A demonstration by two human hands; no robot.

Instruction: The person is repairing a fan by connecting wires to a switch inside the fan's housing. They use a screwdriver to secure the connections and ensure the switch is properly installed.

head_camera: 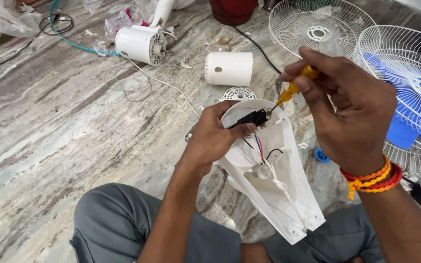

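My left hand [215,136] grips the upper edge of a white plastic fan housing [278,195] and pinches a small black switch part [253,118] against it. Red, blue and black wires [260,148] run from the switch down into the housing. My right hand [352,109] holds a yellow-handled screwdriver [293,88], its tip touching the black switch. Orange and red bead bracelets [373,178] sit on my right wrist.
On the marble floor lie a white fan motor [140,45], a white cylindrical cover [229,68], a small round grille [239,93], a white fan guard [317,29], a caged blue-bladed fan [410,97], loose cables and plastic bags. My grey-trousered knees are below.
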